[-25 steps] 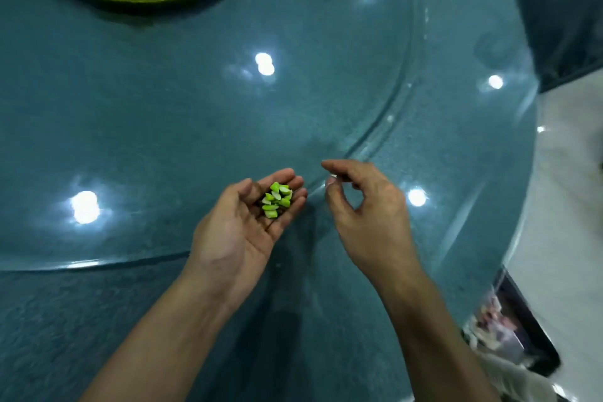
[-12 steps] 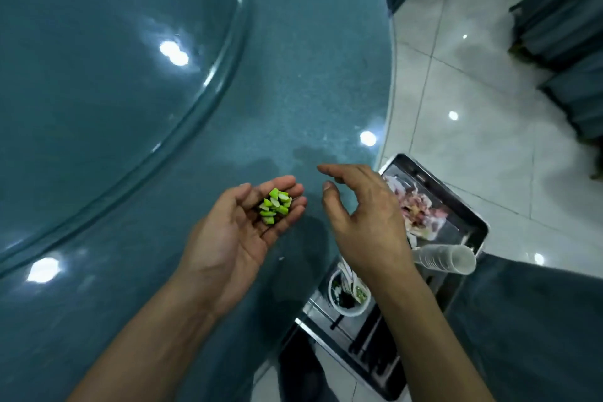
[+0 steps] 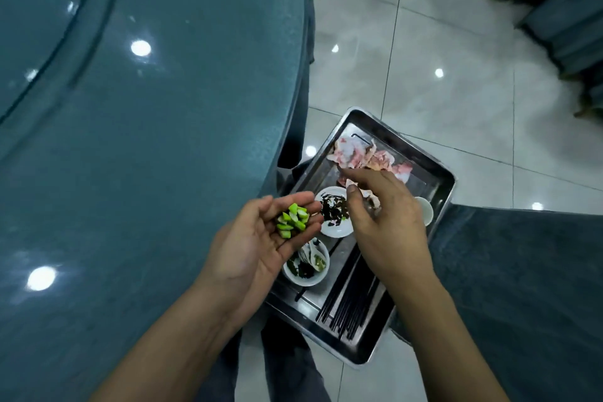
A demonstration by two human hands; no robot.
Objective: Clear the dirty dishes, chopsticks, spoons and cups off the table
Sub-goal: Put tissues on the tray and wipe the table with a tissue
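I'm watching the left grip (image 3: 261, 245) cupping green vegetable pieces (image 3: 292, 220), fingers relaxed apart. The right grip (image 3: 388, 225), loosely curled and empty, is hovering over the rectangular steel tray (image 3: 372, 333) holding long black chopsticks (image 3: 349, 300).

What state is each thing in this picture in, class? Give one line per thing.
left hand: palm up, cupped, carrying green pieces
right hand: over the tray, fingers relaxed, nothing seen in it
tray: loaded, beside the table
small plate: dirty, dark smears
bowl: dirty, spoons inside
chopsticks: lying bundled in the tray
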